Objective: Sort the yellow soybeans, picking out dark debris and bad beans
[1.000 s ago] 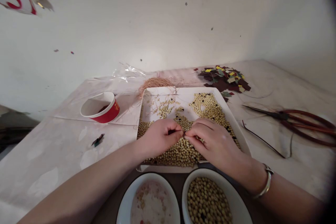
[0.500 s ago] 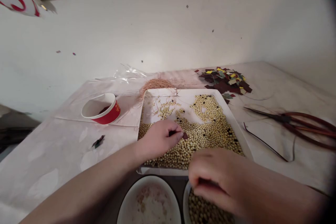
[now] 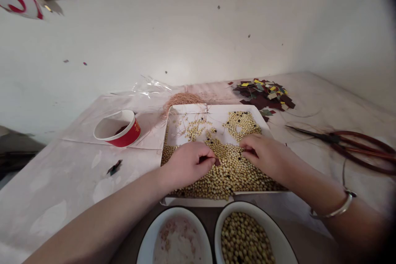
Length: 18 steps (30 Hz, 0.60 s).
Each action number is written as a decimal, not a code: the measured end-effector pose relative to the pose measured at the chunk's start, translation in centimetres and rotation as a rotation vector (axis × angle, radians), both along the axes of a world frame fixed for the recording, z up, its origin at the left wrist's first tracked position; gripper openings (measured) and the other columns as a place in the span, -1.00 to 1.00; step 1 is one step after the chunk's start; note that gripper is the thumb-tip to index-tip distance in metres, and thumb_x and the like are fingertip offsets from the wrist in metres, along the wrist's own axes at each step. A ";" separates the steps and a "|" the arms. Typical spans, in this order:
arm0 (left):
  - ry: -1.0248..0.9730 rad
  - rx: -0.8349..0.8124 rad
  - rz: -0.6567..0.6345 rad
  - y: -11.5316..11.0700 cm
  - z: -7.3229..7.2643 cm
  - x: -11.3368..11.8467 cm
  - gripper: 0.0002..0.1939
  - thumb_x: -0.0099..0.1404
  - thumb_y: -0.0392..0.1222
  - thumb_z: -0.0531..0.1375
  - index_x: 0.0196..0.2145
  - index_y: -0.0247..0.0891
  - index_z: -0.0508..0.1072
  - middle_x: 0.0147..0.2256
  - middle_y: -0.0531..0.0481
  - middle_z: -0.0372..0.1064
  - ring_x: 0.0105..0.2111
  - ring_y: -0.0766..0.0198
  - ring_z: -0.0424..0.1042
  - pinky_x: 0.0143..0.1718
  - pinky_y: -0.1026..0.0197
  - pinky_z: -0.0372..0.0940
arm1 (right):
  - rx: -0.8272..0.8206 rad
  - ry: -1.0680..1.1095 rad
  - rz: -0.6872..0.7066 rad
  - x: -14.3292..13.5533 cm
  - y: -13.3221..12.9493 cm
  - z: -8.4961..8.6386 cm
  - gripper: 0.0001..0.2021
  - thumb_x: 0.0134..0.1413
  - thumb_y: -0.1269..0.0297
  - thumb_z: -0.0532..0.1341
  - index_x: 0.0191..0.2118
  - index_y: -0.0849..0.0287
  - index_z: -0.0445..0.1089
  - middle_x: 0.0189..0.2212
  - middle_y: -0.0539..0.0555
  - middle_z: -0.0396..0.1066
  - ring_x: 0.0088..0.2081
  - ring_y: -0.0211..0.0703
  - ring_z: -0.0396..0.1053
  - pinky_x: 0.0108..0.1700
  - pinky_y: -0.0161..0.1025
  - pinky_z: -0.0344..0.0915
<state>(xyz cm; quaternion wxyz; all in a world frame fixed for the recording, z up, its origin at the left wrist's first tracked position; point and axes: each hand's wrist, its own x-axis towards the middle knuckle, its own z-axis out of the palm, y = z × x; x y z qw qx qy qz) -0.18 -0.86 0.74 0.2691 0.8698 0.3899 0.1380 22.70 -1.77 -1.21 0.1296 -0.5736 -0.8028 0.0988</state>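
My left hand (image 3: pixel 188 163) rests over the beads in a shallow white box (image 3: pixel 218 116). Its thumb and forefinger pinch a small dark red scrap (image 3: pixel 217 162), flat like cut paper or cloth. Over the right part of the box is my right hand (image 3: pixel 264 154), fingers curled together; anything between its fingertips is too small to make out. Pale yellow beads (image 3: pixel 213 177), with a few dark ones among them, cover most of the box floor. Larger brownish beads (image 3: pixel 246 239) fill the right bowl (image 3: pixel 283 237) below the box.
Left of it stands a stained white bowl (image 3: pixel 145 241). A red paper cup (image 3: pixel 128 136) is at left, a tangle of orange thread (image 3: pixel 184 99) behind the box. Coloured scraps (image 3: pixel 262 95) lie back right, near scissors (image 3: pixel 335 138). A dark scrap (image 3: pixel 115 167) lies at left.
My right hand has moved up and away from the bowl of larger beads to the right part of the box. My left hand stays in place, still pinching the scrap.
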 end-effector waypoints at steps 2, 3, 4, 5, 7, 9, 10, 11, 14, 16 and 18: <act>0.012 0.013 -0.011 0.0 -0.1 0.0 -0.82 0.21 -0.27 0.05 -0.40 -0.26 0.46 -0.45 0.02 0.39 -0.40 0.31 0.34 -0.36 0.28 0.19 | 0.003 0.038 0.034 0.2 0.2 -0.7 -0.91 -0.01 0.45 0.13 -0.35 0.19 0.35 -0.38 0.06 0.38 -0.35 -0.16 0.32 -0.33 -0.27 0.17; 0.018 0.022 -0.018 0.1 -0.1 0.0 -0.81 0.21 -0.27 0.05 -0.40 -0.26 0.46 -0.45 0.02 0.39 -0.40 0.32 0.34 -0.36 0.28 0.19 | 0.013 0.055 0.046 0.2 0.2 -0.9 -0.90 -0.01 0.44 0.13 -0.34 0.18 0.36 -0.38 0.05 0.38 -0.36 -0.16 0.32 -0.33 -0.27 0.17; 0.021 0.031 -0.024 0.1 -0.2 0.0 -0.81 0.21 -0.28 0.04 -0.40 -0.26 0.46 -0.45 0.02 0.39 -0.40 0.32 0.34 -0.36 0.27 0.19 | 0.023 0.067 0.054 0.1 0.1 -1.0 -0.90 -0.01 0.45 0.14 -0.33 0.18 0.36 -0.38 0.05 0.38 -0.36 -0.16 0.32 -0.34 -0.27 0.17; 0.023 0.040 -0.028 0.1 -0.2 0.1 -0.81 0.21 -0.28 0.05 -0.40 -0.25 0.46 -0.45 0.02 0.39 -0.40 0.31 0.34 -0.36 0.27 0.19 | 0.030 0.076 0.060 0.0 0.0 -1.0 -0.90 -0.01 0.45 0.13 -0.34 0.17 0.36 -0.38 0.05 0.38 -0.36 -0.16 0.31 -0.34 -0.28 0.17; 0.029 0.055 -0.032 0.0 -0.2 0.1 -0.82 0.20 -0.29 0.05 -0.40 -0.25 0.46 -0.44 0.02 0.40 -0.39 0.31 0.34 -0.36 0.28 0.19 | 0.026 0.082 0.067 -0.4 -0.2 -0.7 -0.91 0.00 0.46 0.13 -0.38 0.18 0.35 -0.40 0.05 0.37 -0.37 -0.17 0.30 -0.34 -0.28 0.17; 0.044 0.071 -0.033 0.0 -0.2 0.1 -0.83 0.20 -0.29 0.05 -0.40 -0.25 0.46 -0.45 0.03 0.39 -0.40 0.31 0.34 -0.36 0.28 0.19 | 0.003 0.074 0.071 -0.8 -0.4 -0.4 -0.90 0.02 0.47 0.12 -0.39 0.18 0.35 -0.40 0.05 0.36 -0.36 -0.17 0.30 -0.32 -0.27 0.17; 0.054 0.076 -0.036 0.0 -0.1 0.1 -0.83 0.20 -0.29 0.06 -0.40 -0.26 0.46 -0.45 0.03 0.39 -0.40 0.31 0.34 -0.36 0.28 0.19 | -0.010 0.068 0.069 -1.0 -0.5 -0.2 -0.90 0.03 0.47 0.11 -0.39 0.18 0.35 -0.40 0.05 0.35 -0.36 -0.17 0.30 -0.32 -0.27 0.17; 0.063 0.079 -0.039 -0.1 -0.1 0.1 -0.83 0.20 -0.29 0.06 -0.40 -0.26 0.46 -0.44 0.03 0.39 -0.40 0.31 0.34 -0.36 0.27 0.19 | -0.020 0.063 0.060 -1.2 -0.5 0.0 -0.90 0.04 0.46 0.11 -0.38 0.19 0.36 -0.39 0.05 0.35 -0.35 -0.17 0.30 -0.31 -0.27 0.17; 0.076 0.087 -0.048 -0.1 -0.1 0.1 -0.83 0.20 -0.28 0.05 -0.39 -0.25 0.46 -0.44 0.03 0.40 -0.39 0.31 0.34 -0.34 0.28 0.19 | -0.041 0.054 0.034 -1.5 -0.7 0.3 -0.91 0.05 0.46 0.11 -0.38 0.20 0.35 -0.38 0.06 0.35 -0.35 -0.17 0.30 -0.30 -0.27 0.18; 0.084 0.100 -0.049 -0.1 -0.1 0.1 -0.83 0.20 -0.28 0.05 -0.41 -0.25 0.45 -0.44 0.03 0.39 -0.40 0.31 0.33 -0.35 0.28 0.19 | -0.043 0.057 0.033 -1.6 -0.7 0.2 -0.91 0.06 0.46 0.12 -0.39 0.20 0.34 -0.39 0.06 0.35 -0.34 -0.17 0.30 -0.30 -0.27 0.17; 0.089 0.113 -0.047 -0.1 -0.2 0.1 -0.84 0.20 -0.27 0.06 -0.41 -0.25 0.44 -0.45 0.04 0.38 -0.40 0.31 0.33 -0.35 0.28 0.19 | -0.033 0.061 0.041 -1.6 -0.6 0.1 -0.91 0.06 0.45 0.12 -0.40 0.20 0.34 -0.40 0.05 0.35 -0.34 -0.17 0.30 -0.30 -0.27 0.17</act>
